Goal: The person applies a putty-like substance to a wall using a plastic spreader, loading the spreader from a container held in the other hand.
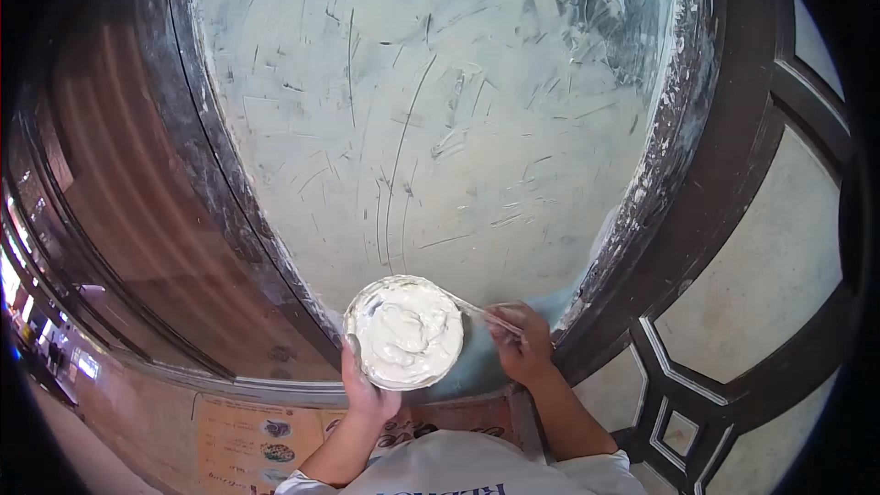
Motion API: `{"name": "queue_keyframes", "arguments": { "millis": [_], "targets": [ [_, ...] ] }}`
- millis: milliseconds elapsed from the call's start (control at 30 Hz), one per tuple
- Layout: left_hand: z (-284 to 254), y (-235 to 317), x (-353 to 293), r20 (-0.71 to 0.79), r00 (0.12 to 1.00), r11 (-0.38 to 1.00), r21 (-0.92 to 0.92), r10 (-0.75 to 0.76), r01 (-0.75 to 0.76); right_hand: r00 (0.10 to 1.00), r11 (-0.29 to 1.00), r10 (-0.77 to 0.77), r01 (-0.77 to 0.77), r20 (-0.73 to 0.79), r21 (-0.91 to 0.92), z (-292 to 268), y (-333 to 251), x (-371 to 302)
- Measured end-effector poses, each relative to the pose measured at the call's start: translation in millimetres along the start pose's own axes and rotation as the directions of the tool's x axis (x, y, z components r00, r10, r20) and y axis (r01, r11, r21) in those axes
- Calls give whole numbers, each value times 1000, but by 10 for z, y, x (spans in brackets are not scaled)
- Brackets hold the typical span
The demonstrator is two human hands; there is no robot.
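Filling most of our view is a pale, putty-smeared wall panel point(431, 110), set between a dark curved frame on the left and a dark latticed frame point(733, 220) on the right. Our left hand point(365, 385) cups a round bowl point(408, 332) of thick white paste from below, at the panel's lower edge, thumb clamped over the near rim. We judge it moderately heavy and slippery; hold beneath. Our right hand point(520, 341) pinches a thin scraper point(477, 310), its blade touching the bowl's rim.
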State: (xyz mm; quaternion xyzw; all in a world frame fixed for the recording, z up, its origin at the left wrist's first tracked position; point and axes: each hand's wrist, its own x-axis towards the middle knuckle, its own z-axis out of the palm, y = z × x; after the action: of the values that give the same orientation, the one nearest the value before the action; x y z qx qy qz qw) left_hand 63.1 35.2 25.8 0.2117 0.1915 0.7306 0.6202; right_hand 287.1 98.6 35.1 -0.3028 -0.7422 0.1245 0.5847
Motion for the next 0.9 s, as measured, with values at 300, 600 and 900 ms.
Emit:
{"name": "queue_keyframes", "arguments": {
  "millis": [300, 600, 900],
  "targets": [
    [40, -184, -12, -45, 995, 995, 53, 91, -89, 907, 912, 407, -409, 110, -4, -415, 597, -288],
    [115, -671, -31, -95, 983, 970, 202, 157, -135, 772, 812, 422, -555, 475, 181, -632, 277, 401],
    [167, -1090, 15, -95, 981, 972, 180, 169, -150, 721, 902, 416, -406, 554, -149, -729, 487, 672]
  ]
}}
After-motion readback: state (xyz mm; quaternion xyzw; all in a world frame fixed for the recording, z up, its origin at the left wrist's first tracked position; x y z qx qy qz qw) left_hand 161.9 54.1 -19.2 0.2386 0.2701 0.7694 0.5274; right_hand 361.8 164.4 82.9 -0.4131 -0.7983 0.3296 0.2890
